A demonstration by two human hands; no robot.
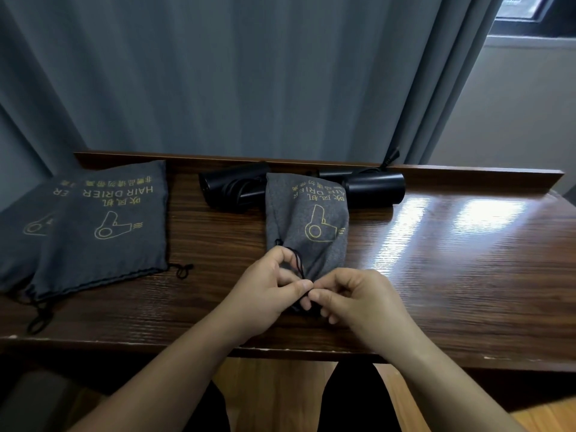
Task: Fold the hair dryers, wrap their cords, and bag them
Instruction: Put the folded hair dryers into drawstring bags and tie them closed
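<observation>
A grey drawstring bag [307, 226] with a gold hair-dryer print lies bulging in the middle of the wooden table [436, 260], its gathered mouth toward me. My left hand [268, 291] and my right hand [355, 297] meet at that mouth, and both pinch the thin black drawstring [298, 263], which loops up over my left fingers. Behind the bag lie two black hair dryers: one [232, 188] at the left with its cord bundled around it, one [374, 187] at the right, partly hidden by the bag.
Two flat grey bags [106, 226] overlap at the table's left end, their drawstrings trailing toward the front edge. A raised wooden ledge [467, 171] runs along the back, with grey curtains [249, 73] behind it. My knees show under the front edge.
</observation>
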